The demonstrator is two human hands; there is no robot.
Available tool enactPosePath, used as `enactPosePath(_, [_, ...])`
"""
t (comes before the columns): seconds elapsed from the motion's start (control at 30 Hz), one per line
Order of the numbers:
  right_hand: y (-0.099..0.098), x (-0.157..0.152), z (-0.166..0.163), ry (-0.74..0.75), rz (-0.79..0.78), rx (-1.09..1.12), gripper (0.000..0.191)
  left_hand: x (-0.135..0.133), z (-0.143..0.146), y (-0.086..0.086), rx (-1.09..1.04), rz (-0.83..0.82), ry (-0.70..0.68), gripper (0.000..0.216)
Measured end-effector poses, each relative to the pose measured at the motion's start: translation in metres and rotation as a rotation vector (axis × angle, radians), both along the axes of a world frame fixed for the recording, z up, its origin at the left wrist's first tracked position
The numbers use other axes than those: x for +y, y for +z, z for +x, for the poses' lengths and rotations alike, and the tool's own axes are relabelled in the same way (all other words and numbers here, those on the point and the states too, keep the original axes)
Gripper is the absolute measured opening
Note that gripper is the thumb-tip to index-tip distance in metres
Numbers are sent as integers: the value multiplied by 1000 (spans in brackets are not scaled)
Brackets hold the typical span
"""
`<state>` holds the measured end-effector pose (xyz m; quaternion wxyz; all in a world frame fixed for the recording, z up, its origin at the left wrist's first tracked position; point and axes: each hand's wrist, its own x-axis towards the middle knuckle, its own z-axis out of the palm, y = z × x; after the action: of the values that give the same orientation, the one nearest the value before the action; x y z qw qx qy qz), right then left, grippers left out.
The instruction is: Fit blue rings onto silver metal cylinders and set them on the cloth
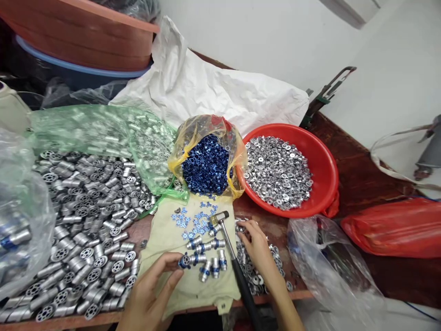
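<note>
My left hand is closed, with thumb and forefinger pinching a small metal fitting with a blue star-shaped end. Beside that fitting, several silver cylinders with blue rings lie on a pale cloth. My right hand rests over a heap of small silver rings, its thumb and forefinger apart and their tips among the pieces. Between my hands lies a hammer with a black handle, its head on the cloth. Blue star-shaped pieces are scattered behind the hammer head.
A big pile of silver cylinders spreads on the left, partly under green plastic. Behind the cloth stands a yellow bag of blue rings. A red basin of silver parts is at right, with clear plastic in front.
</note>
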<state>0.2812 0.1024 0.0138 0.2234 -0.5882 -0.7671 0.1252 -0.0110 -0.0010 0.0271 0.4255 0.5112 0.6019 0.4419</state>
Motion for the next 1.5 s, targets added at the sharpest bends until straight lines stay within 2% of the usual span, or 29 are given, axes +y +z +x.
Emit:
enactPosePath(0.1, [8,2,12,-14,5,7,31,-3,-9,-7,25,-1,-10,25])
enactPosePath(0.27, [12,5,38,-112,50,-10,30,-9,-6,-5,-55,-66,101,29])
enactPosePath(0.4, [7,14,37,-33,12,1,24,-7,0,2,-128,-65,103,30])
enactPosePath(0.47, [11,14,29,-8,21,16,19,-6,1,5,-165,-83,98,30])
enactPosePath(0.6, [33,-17,-5,-3,97,86,20,-4,9,13,-369,-138,105,32])
enactPosePath(0.67, [42,-43,-34,75,115,180,26,-4,18,19,-490,-151,82,35])
enactPosePath(0.77, [45,-74,-82,203,107,387,41,-5,30,27,-588,-175,34,33])
enactPosePath(0.83, [41,-82,-104,182,89,494,41,-7,32,28,-613,-186,24,28])
enactPosePath(0.93, [37,-77,-116,150,92,557,39,-7,24,21,-555,-166,6,25])
enactPosePath(1.03, [40,-71,-116,174,71,603,37,-6,11,12,-324,-95,-51,26])
enactPosePath(1.17, [49,-69,-115,253,-74,654,27,-4,1,5,-40,3,-101,26])
enactPosePath(1.37, [44,-69,-113,267,-149,688,25,-4,1,6,46,94,-160,26])
enactPosePath(1.5, [45,-69,-109,313,-84,636,35,-6,0,8,63,85,-187,25])
